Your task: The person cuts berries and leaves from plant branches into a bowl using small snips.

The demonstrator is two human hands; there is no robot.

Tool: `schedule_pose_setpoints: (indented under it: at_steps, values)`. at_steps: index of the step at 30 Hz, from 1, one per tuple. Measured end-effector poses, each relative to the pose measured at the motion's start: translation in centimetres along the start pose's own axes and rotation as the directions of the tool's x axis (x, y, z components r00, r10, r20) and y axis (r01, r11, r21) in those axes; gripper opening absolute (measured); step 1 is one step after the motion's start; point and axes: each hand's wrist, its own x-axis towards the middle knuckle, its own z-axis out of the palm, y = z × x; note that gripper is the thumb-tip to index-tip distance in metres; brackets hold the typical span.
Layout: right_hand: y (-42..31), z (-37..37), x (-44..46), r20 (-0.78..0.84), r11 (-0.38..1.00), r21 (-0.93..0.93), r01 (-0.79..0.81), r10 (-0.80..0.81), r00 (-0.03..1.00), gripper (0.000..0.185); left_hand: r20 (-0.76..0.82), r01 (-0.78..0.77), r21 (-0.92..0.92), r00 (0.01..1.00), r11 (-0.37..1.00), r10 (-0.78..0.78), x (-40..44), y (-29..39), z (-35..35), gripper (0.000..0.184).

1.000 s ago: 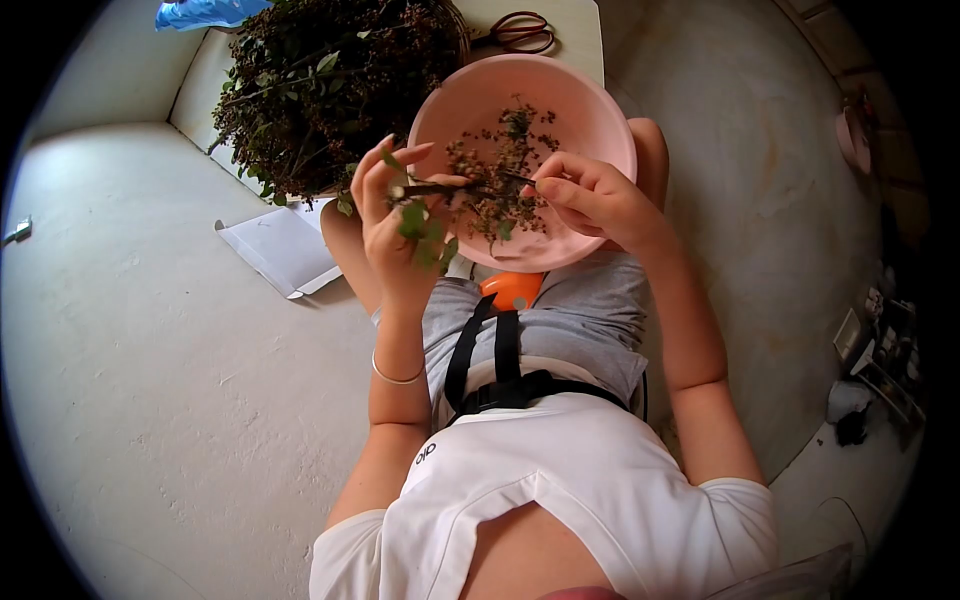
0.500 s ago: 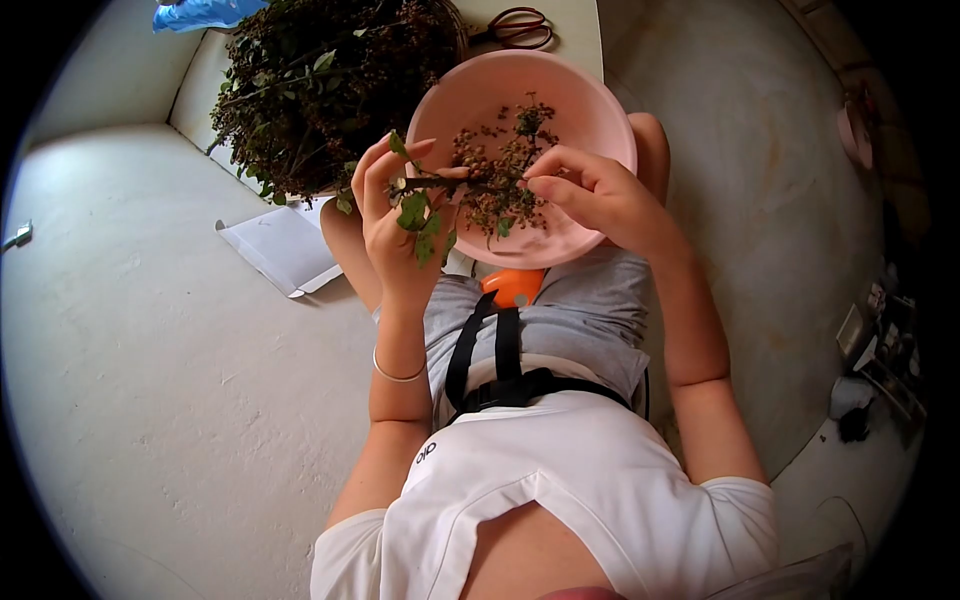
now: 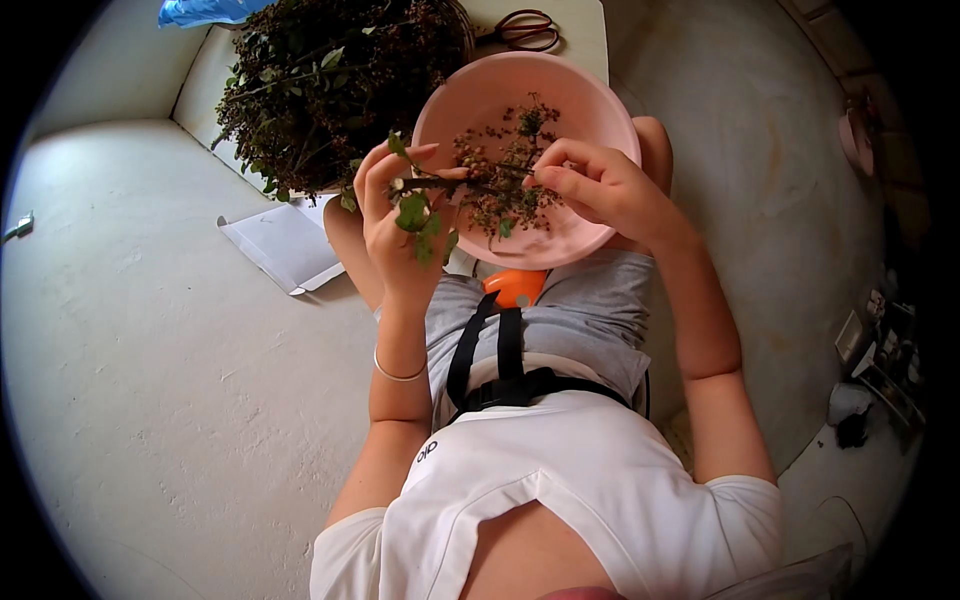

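Berry-laden sprig [image 3: 510, 205] lies crosswise over the pink bowl [image 3: 603, 115], its cut stem end toward the left and its berry clusters above the bowl's hollow. The left hand [image 3: 398, 245] steadies the thick stem by the cut end, upper fingers raised and apart, green leaves hanging by the palm. The right hand [image 3: 635, 205] pinches a thin twig among the berries between thumb and forefinger. Little has just changed: both hands keep their hold, and the right fingertips have shifted only slightly, so the sprig remains controlled from both sides. An orange object [image 3: 513, 288] shows just below the bowl, against the person's grey shorts [image 3: 585, 310]. Farther out, a shallow white tray [image 3: 285, 245] lies to the left. Beyond the bowl, a dark heap of similar sprigs [image 3: 340, 95] sits beside scissors [image 3: 530, 45] on the desk [image 3: 588, 30], with blue plastic [image 3: 205, 11] past it.
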Motion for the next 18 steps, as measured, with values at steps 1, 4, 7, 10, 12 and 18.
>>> schedule_pose_setpoints:
  at_steps: [1, 4, 7, 10, 12, 18]
  values:
    - [0.2, 0.0, -0.1, 0.0, 1.0, 0.0, -0.001, 0.001, 1.0, 0.021, -0.018, 0.018, -0.023, 1.0, 1.0, -0.018, 0.1, 0.1, 0.0, 0.02]
    - [1.1, 0.4, -0.2, -0.033, 0.995, 0.101, 0.017, -0.014, 0.999, 0.022, -0.055, 0.066, -0.119, 0.996, 0.991, -0.073, 0.2, 0.4, 0.3, 0.018]
    - [1.1, 1.6, -0.2, -0.175, 0.988, -0.075, 0.136, -0.147, 0.974, 0.024, -0.054, 0.063, -0.167, 0.996, 0.984, -0.073, 0.3, 0.3, 0.2, 0.017]
    - [-0.2, 2.6, -0.9, -0.218, 0.888, -0.342, 0.307, -0.392, 0.894, 0.02, -0.026, 0.026, -0.122, 0.999, 0.992, -0.03, 0.5, 0.6, 0.1, 0.017]
    - [-1.8, 3.1, -1.4, -0.148, 0.549, -0.791, 0.27, -0.6, 0.787, 0.023, -0.023, 0.018, -0.104, 1.0, 0.994, -0.02, 0.6, 0.7, 0.1, 0.017]
    - [-2.2, 3.9, -1.2, -0.129, 0.405, -0.89, 0.21, -0.665, 0.735, 0.024, -0.073, 0.026, -0.198, 0.997, 0.98, -0.041, 0.1, 0.4, 0.5, 0.015]
